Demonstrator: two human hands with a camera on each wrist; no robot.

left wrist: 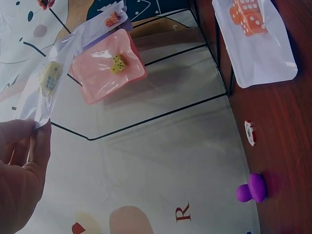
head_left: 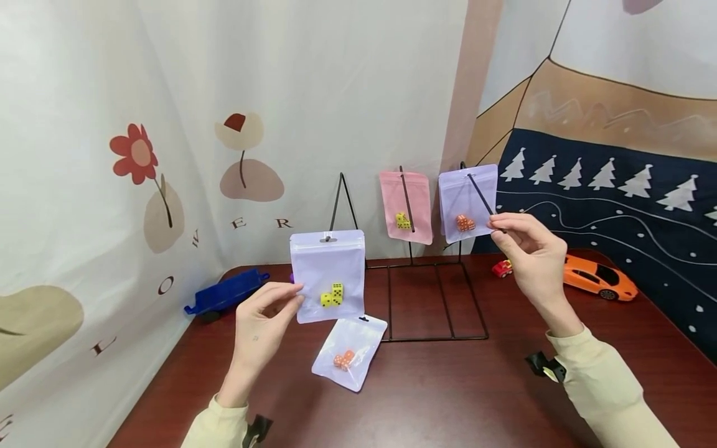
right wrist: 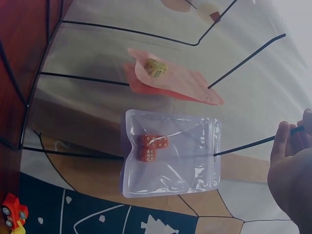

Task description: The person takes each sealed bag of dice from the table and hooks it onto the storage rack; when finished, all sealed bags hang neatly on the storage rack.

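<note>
My left hand (head_left: 263,317) pinches the left edge of a lilac zip bag (head_left: 308,274) with yellow dice (head_left: 332,295) inside. The bag's top hole overlaps the lower end of the left black prong (head_left: 335,208) in the head view. My right hand (head_left: 532,255) pinches the tip of the right prong (head_left: 480,191). From that prong hang lilac bags, the front one (right wrist: 187,131) holding orange dice (right wrist: 147,155). On the middle prong hangs a pink bag (head_left: 392,193) with yellow dice. Another lilac bag (head_left: 366,339) with orange dice lies on the table.
The black wire rack (head_left: 437,339) stands on the dark red table (head_left: 448,398). A blue toy trailer (head_left: 229,291) sits at the left, with an orange toy car (head_left: 596,277) and a small red toy vehicle (head_left: 502,268) at the right. A purple peg-shaped piece (left wrist: 257,187) and a poker chip (left wrist: 249,132) are near the curtain.
</note>
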